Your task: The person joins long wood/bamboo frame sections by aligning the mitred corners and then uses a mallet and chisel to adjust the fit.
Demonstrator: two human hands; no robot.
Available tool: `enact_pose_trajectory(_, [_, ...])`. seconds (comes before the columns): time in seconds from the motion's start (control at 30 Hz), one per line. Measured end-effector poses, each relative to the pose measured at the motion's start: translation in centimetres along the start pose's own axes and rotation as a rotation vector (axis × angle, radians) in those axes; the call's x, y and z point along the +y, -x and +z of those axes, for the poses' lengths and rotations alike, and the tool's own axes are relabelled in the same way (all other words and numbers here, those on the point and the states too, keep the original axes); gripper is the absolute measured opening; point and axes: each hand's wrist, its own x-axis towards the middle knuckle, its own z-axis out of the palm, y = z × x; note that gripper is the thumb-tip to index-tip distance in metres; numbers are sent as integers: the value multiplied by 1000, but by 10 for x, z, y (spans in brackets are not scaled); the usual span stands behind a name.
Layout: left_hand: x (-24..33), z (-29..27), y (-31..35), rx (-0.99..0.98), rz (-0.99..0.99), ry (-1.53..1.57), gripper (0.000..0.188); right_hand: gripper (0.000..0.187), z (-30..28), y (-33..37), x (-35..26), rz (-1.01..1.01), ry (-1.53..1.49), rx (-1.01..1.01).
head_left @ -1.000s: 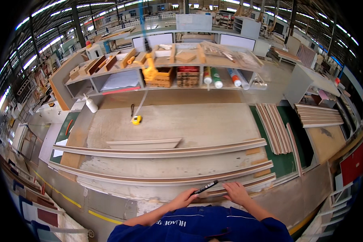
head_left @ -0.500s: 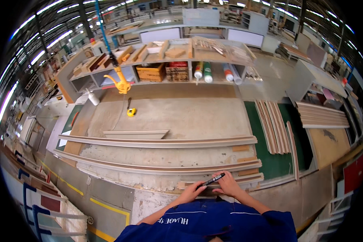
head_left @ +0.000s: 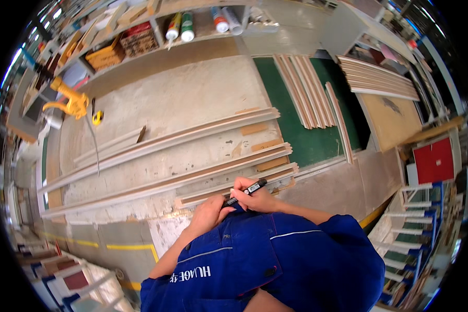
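A black marker pen (head_left: 250, 189) slants between my hands close to my body, its upper right end sticking out past my right hand. My right hand (head_left: 254, 199) grips it around the middle. The fingers of my left hand (head_left: 209, 212) are closed on its lower left end, partly hiding it. Just beyond my hands, a short pale moulding strip (head_left: 192, 200) lies along the bench's near edge. Farther in, two long moulding strips, a nearer one (head_left: 166, 182) and a farther one (head_left: 161, 142), stretch across the bench.
An air blow gun (head_left: 73, 101) hangs at the left, near a yellow tape measure (head_left: 98, 118) and a short mitred strip (head_left: 112, 145). Several strips (head_left: 302, 91) rest on the green surface (head_left: 268, 78) at the right. Sealant tubes (head_left: 187, 28) stand in the back shelf.
The view has tipped down and turned right. My hands have drawn in toward my body, and my left fingers now close round the marker's lower end.
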Motion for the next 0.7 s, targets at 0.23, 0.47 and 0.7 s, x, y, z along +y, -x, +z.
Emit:
enact_pose_trajectory(0.23, [30,-10,1,-372,-81,629,36,21,-24,-6,-21,-52,179,-290])
enact_pose_trajectory(0.47, [-36,35,64,-399,-65,1391,39,18,-37,-52,-35,-185,-235,-312])
enact_pose_trajectory(0.7, [-29,26,40,355,59,7,31,17,53,-111,-21,-264,532,-266])
